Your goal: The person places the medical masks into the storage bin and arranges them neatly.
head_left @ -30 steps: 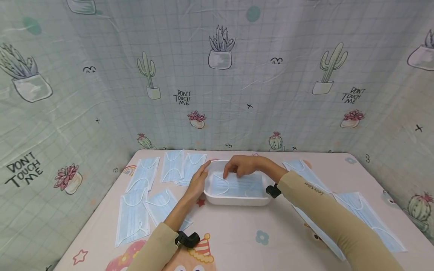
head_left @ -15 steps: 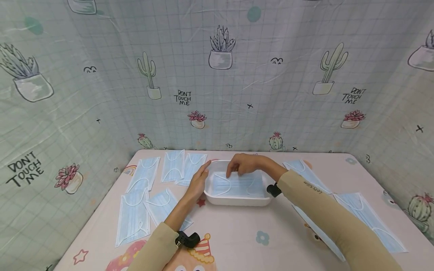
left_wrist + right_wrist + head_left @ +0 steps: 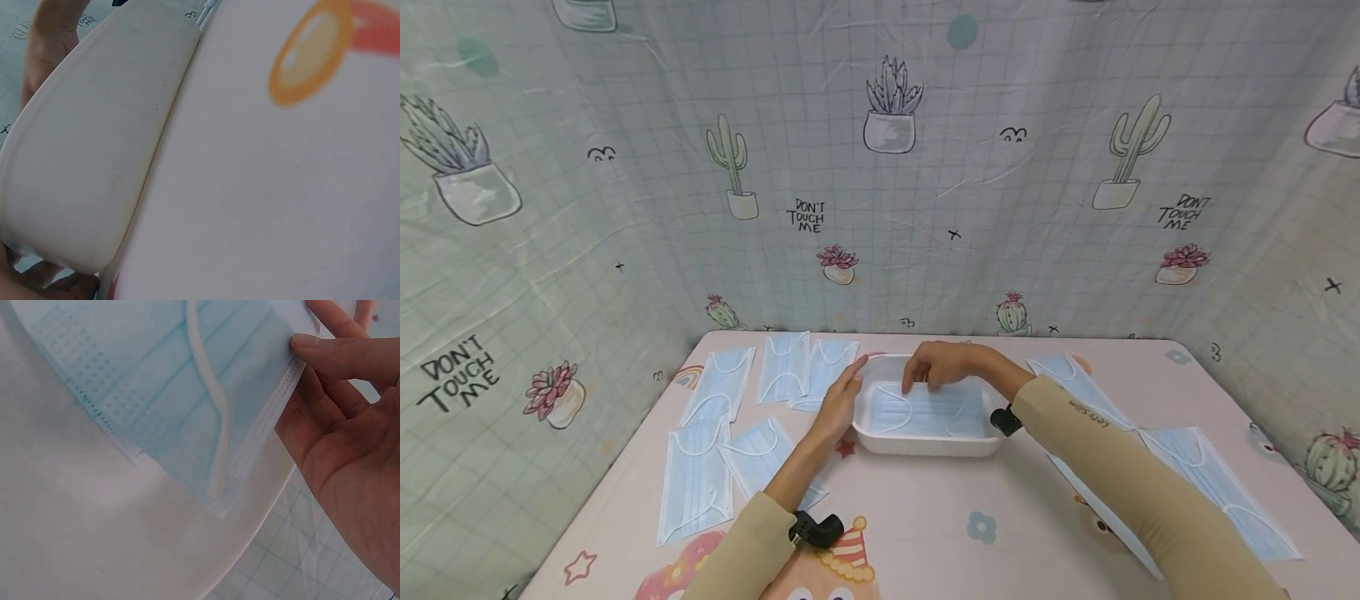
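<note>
A white plastic box point(image 3: 925, 447) stands mid-table, with a light blue face mask point(image 3: 936, 412) lying flat inside, its ear loops on top. My left hand point(image 3: 835, 407) holds the box at its left end; in the left wrist view its fingers point(image 3: 69, 284) curl against the end wall. My right hand point(image 3: 947, 363) reaches over the far rim and pinches the far edge of the mask. The right wrist view shows the thumb on top of the mask point(image 3: 169, 381) and fingers beneath. A second mask layer peeks out under it.
Several loose masks lie left of the box, including a near-left mask point(image 3: 696, 483) and a back mask point(image 3: 784, 367). More lie at the right, one mask point(image 3: 1217, 487) near the sleeve and another partly under the forearm. A patterned curtain point(image 3: 955, 208) encloses the table.
My right hand has shifted slightly right and back along the mask's far edge, and the mask's ear loop has moved a little with it. The left hand and the box stay in place.
</note>
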### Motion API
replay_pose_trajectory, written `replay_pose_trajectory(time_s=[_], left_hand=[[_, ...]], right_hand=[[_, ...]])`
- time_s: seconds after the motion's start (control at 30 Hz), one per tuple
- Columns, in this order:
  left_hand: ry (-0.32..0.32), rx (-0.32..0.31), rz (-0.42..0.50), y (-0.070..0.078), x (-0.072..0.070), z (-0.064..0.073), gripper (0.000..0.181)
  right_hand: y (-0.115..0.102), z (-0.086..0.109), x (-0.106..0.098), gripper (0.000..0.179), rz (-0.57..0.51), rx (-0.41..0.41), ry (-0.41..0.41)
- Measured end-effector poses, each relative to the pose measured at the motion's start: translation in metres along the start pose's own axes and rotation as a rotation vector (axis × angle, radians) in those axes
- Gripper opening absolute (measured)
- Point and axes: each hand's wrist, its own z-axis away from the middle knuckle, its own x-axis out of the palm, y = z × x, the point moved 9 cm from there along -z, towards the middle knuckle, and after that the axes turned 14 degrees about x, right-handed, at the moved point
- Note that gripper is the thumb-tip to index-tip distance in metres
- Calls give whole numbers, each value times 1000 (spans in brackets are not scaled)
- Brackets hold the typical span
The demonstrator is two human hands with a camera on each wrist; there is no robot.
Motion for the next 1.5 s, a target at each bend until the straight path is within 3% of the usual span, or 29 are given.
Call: replay_pose_trajectory(time_s=[0.63, 1.0, 1.23, 1.5], left_hand=[[-13, 6, 6, 1, 3, 1, 48], [-4, 22, -6, 3, 1, -3, 48], [-1, 25, 3, 3, 0, -1, 48], [16, 43, 19, 3, 0, 1, 48]], right_hand=[[8, -4, -2, 32, 13, -11, 43], [14, -9, -1, 37, 5, 23, 34], [16, -9, 2, 26, -45, 63, 13], [19, -10, 4, 22, -30, 82, 14]])
